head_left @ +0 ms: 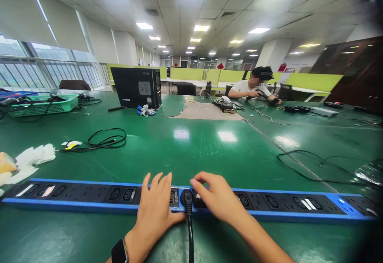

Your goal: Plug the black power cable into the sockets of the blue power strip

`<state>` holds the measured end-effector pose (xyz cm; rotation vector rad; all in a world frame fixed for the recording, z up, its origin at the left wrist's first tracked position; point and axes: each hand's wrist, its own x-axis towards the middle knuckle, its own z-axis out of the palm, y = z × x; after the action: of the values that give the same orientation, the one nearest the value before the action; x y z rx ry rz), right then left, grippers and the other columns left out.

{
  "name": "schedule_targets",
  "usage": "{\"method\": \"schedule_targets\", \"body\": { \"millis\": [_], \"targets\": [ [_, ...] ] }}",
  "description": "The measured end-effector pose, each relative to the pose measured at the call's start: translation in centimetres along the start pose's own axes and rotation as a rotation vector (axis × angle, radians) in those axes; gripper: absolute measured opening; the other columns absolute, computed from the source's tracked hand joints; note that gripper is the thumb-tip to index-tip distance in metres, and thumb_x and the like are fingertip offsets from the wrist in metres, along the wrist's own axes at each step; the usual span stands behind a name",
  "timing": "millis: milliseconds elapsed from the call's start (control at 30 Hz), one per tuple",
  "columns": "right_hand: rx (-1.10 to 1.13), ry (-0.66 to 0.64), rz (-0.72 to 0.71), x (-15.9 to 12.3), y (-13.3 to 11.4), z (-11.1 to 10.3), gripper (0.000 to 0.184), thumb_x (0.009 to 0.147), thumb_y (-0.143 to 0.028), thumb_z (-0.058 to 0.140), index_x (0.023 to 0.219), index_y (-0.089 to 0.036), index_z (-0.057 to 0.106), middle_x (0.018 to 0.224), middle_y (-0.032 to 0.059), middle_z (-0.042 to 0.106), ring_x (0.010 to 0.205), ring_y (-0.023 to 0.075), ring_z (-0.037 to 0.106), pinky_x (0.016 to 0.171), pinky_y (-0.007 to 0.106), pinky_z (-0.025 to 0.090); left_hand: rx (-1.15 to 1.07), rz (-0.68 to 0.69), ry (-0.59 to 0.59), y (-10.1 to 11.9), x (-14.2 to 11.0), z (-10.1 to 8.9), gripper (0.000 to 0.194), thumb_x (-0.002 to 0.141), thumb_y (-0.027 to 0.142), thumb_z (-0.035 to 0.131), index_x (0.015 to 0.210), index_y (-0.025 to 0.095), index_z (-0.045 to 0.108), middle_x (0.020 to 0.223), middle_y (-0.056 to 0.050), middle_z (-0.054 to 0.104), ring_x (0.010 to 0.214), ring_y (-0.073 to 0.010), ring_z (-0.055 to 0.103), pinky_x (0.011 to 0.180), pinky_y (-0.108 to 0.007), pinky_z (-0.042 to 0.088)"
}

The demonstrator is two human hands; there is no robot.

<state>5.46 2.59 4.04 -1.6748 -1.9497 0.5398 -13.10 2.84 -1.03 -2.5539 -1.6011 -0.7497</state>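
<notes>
A long blue-and-black power strip (107, 193) lies across the near part of the green table. A black power plug (187, 197) sits at its middle, its cord hanging toward me. My left hand (157, 203) grips the strip just left of the plug, fingers reaching over the far edge and thumb along the near side. Just right of the plug, my right hand (220, 199) is over the strip with its fingers loosely curved. Nothing shows between its thumb and index finger, and its other fingers are hidden.
A black computer case (136, 87) stands at the back left, with blue-and-white gloves (146, 110) before it. A green basket (44, 106) holds cables. Loose black cables (104, 139) and crumpled tissues (36, 155) lie left. Across the table, a person (251, 87) handles something dark.
</notes>
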Motion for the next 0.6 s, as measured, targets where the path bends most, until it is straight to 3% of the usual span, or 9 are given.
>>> {"method": "schedule_targets", "body": {
  "millis": [100,200,300,600],
  "targets": [
    [-0.239,-0.183,0.104,3.2,-4.2,1.6,0.032,0.091,-0.036,0.044,0.094,-0.024,0.073,0.099,0.0059,0.075,0.092,0.0213,0.070,0.075,0.030,0.049,0.050,-0.034,-0.085,-0.5,-0.1,-0.4,0.076,0.058,0.051,0.084,0.120,0.015,0.059,0.118,-0.014,0.066,0.117,-0.0376,0.054,0.110,-0.060,0.027],
    [-0.337,-0.231,0.137,4.6,-6.1,3.5,0.033,0.089,-0.033,0.046,0.091,-0.018,0.075,0.099,0.0145,0.075,0.092,0.0274,0.071,0.073,0.034,0.050,0.063,-0.074,-0.169,-0.4,0.0,-0.7,0.072,0.056,0.053,0.085,0.113,0.015,0.062,0.106,-0.011,0.068,0.104,-0.0333,0.061,0.106,-0.055,0.035],
    [-0.397,-0.204,0.152,4.6,-6.2,4.7,0.039,0.091,-0.030,0.040,0.094,-0.014,0.075,0.100,0.0195,0.074,0.093,0.0293,0.071,0.075,0.038,0.051,0.060,-0.085,-0.191,-0.2,0.0,-1.0,0.072,0.056,0.055,0.084,0.114,0.016,0.062,0.102,-0.010,0.068,0.100,-0.0321,0.062,0.103,-0.054,0.038],
    [-0.479,-0.149,0.148,4.4,-6.2,5.2,0.040,0.087,-0.025,0.039,0.089,-0.012,0.077,0.092,0.0195,0.074,0.089,0.0296,0.071,0.073,0.037,0.052,0.051,-0.124,-0.237,0.2,0.3,-1.3,0.067,0.060,0.055,0.080,0.110,0.014,0.063,0.101,-0.011,0.067,0.101,-0.0333,0.060,0.105,-0.055,0.036]
  ]
}}
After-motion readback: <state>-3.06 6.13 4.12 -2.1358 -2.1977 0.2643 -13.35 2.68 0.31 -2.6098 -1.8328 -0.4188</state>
